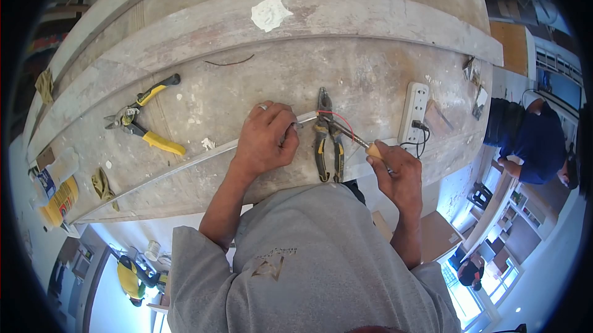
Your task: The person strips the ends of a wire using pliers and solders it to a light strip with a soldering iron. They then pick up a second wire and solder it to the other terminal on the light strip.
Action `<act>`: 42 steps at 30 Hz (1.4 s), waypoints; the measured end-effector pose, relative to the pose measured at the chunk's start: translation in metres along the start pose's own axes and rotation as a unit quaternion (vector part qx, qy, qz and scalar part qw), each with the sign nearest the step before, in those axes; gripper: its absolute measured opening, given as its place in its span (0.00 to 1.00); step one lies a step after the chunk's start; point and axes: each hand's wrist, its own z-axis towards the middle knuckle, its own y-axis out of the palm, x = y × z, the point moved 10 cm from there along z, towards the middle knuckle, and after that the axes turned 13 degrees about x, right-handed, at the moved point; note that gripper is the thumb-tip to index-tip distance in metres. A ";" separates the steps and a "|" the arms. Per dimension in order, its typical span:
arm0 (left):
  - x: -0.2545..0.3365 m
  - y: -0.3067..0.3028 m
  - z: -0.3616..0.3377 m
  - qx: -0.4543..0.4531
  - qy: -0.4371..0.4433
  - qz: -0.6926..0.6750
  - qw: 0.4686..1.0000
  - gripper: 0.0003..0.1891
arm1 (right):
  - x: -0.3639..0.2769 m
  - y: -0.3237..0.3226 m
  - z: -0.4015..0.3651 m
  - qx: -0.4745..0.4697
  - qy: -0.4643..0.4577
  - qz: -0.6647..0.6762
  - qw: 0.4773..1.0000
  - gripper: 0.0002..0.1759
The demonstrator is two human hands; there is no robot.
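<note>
I count 2 hands of the person's own, both closed. L hand [267, 138] grips 1 thin pale strip [307, 117] nr its end; strip runs diag. across the bench [265, 77] to the lower L edge. R hand [400, 174] has fingers wrapped round 1 light-handled tool [362, 143], tip by the strip's end, can't tell if touching. 1 red wire [338, 116] curves from there twd the tool's shaft. 1 pr pliers [320, 128] lies beneath, handles twd the person.

Also on bench: 1 pr yellow-handled snips [148, 135], L side; 1 dark bit of wire [230, 63]; 2 cloth scraps [100, 183], far L. 1 power strip [415, 101] on R, w/ 1 plug [420, 125] in it. 1 yellow-labelled container [60, 202], far L edge; I can't see what's inside.

Bkgd: 3 other ppl, 1 in yellow [130, 278], 1 in dk blue [532, 143], 1 further off [472, 271].
</note>
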 end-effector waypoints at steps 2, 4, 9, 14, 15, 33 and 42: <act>0.000 0.000 0.000 -0.002 -0.001 0.000 1.000 0.11 | -0.001 -0.001 0.001 0.002 -0.002 0.002 1.000 0.17; 0.000 0.000 0.000 -0.002 -0.002 0.001 1.000 0.11 | -0.001 0.000 0.001 -0.009 0.001 -0.005 1.000 0.17; 0.000 -0.001 0.001 -0.002 -0.002 0.001 1.000 0.10 | 0.001 -0.002 0.000 -0.022 0.007 -0.012 1.000 0.19; -0.007 -0.010 0.013 -0.001 -0.024 0.014 1.000 0.08 | 0.000 -0.004 -0.002 -0.025 0.015 -0.009 1.000 0.18; -0.006 -0.012 0.015 -0.001 -0.023 0.014 1.000 0.08 | -0.004 -0.003 -0.002 -0.031 0.005 -0.007 0.999 0.18; -0.005 -0.008 0.014 0.031 -0.021 -0.019 0.999 0.06 | 0.000 -0.012 -0.011 -0.033 0.049 -0.005 0.998 0.18; -0.003 -0.005 0.024 0.005 -0.023 0.017 1.000 0.07 | 0.002 -0.010 -0.013 -0.023 0.055 0.009 0.998 0.18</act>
